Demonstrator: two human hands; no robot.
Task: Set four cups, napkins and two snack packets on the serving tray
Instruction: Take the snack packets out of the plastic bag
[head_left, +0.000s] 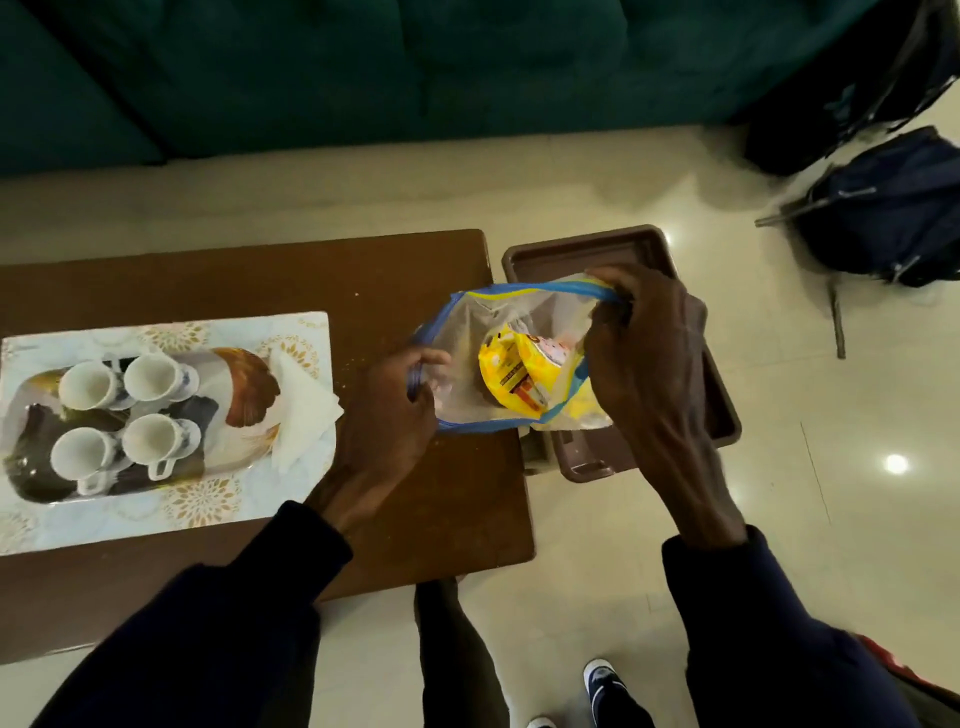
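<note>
A white patterned serving tray (291, 499) lies on the left of the brown table (415, 519). Several white cups (150, 376) stand on it, with white napkins (304, 410) at its right end. Over the table's right edge I hold a clear plastic bag with a blue rim (467, 322). Yellow snack packets (514, 374) sit inside it. My left hand (395, 410) grips the bag's left rim. My right hand (644, 348) pinches the far right rim, holding the mouth apart.
A brown plastic tray (587, 249) sits on a low stand right of the table, partly under the bag. A green sofa (363, 67) runs along the back. Dark backpacks (893, 208) lie on the tiled floor at the right. My shoes show below.
</note>
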